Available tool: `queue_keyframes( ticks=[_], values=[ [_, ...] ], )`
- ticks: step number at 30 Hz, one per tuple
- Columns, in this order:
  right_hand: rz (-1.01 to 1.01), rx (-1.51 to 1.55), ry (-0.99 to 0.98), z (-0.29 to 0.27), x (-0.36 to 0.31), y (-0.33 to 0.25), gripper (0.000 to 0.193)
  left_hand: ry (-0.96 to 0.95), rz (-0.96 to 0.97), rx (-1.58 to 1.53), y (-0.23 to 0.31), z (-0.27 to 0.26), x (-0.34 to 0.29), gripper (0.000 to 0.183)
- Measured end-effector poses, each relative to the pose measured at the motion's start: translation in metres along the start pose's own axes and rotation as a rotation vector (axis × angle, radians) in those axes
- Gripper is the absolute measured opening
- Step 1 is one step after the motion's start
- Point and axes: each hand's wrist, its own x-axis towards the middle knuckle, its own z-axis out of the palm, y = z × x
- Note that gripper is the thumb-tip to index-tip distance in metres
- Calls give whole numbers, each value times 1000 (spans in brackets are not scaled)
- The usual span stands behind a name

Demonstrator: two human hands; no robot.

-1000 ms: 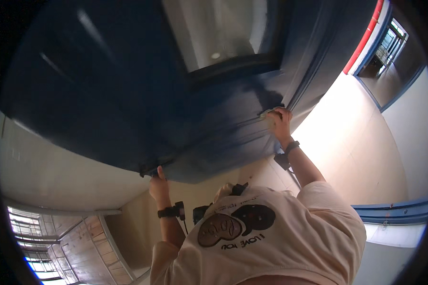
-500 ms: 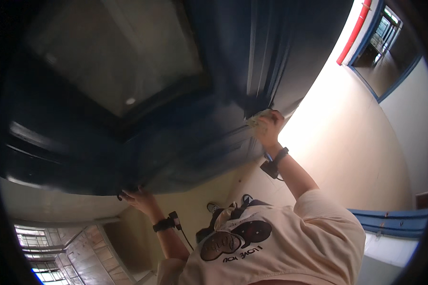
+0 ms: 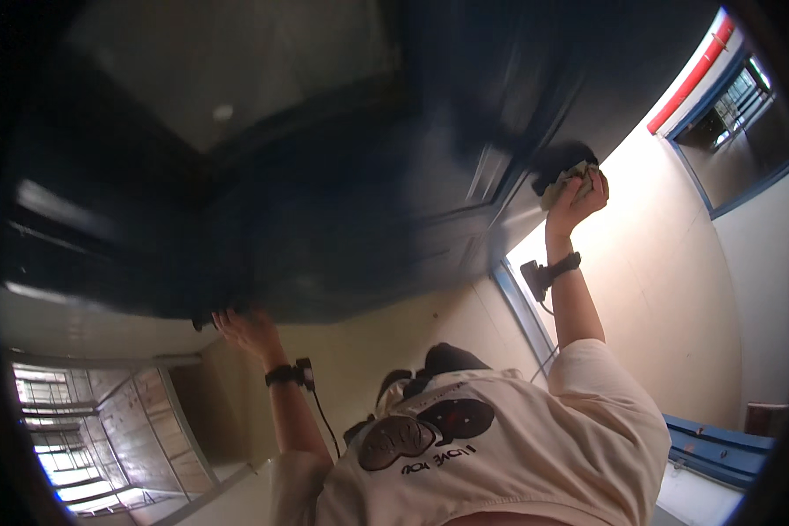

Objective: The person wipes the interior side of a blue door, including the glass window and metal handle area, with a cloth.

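Observation:
A dark blue door (image 3: 351,237) with a large pane (image 3: 237,70) in its upper part fills the space before me. My right hand (image 3: 579,202) is closed around a crumpled greenish-yellow cloth (image 3: 556,191) and presses it against the door near its right edge. Down at the lower left, my left hand (image 3: 247,333) rests at the door's edge beside a small dark piece like a handle (image 3: 203,321). Its fingertips are partly lost in shadow, so whether they grip anything is unclear. Each wrist wears a black strap with a small box.
On the right, a pale wall (image 3: 693,263) carries a red pipe (image 3: 688,88) and a blue-framed opening (image 3: 736,131). A blue slatted piece (image 3: 714,451) lies low on the right. Barred windows (image 3: 61,438) show at the lower left.
My right hand has moved up and to the right with the cloth, towards the door's right edge. My left hand stays at the door's edge while the whole view has shifted.

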Motion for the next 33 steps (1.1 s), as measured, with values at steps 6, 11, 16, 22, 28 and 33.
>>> queue_keyframes(
  ticks=[6, 11, 16, 22, 28, 33],
  values=[
    [-227, -189, 16, 14, -1, 6, 47, 154, -44, -33, 14, 25, 7, 46],
    [-249, -177, 45, 32, -5, 19, 42, 377, 97, -159, -23, 48, 19, 43],
    [-414, -205, 133, 15, 8, 29, 42, 454, 67, -134, -10, 49, 26, 38],
    [-654, -193, 286, 22, 4, 50, 36, 705, -1, -18, 7, 55, 30, 36],
    [-653, -164, 262, 33, -42, 62, 34, 834, -14, 69, 0, 63, 49, 38],
    [-1036, -64, -50, 33, -113, 85, 27, 953, -65, 209, -27, 93, 55, 37]
  ],
)
